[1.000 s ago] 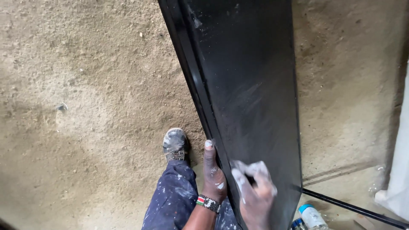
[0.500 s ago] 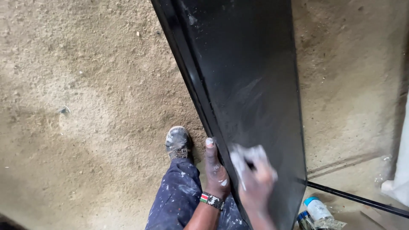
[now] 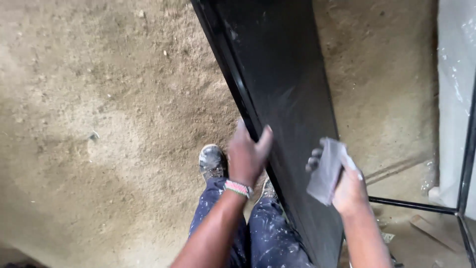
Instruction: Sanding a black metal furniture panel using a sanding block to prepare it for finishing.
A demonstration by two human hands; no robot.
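One black panel stands on edge; the left hand grips its near rim. Just right of it, the right hand clasps one grey sanding pad, off the panel.

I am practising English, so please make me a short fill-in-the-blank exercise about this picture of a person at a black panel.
1. The left hand grips the edge of the tall ____ panel.
2. The right hand holds a folded grey ____.
3. A beaded ____ is on the left wrist.
4. The floor is covered with ____.

Missing words: black; sanding sheet; bracelet; sand
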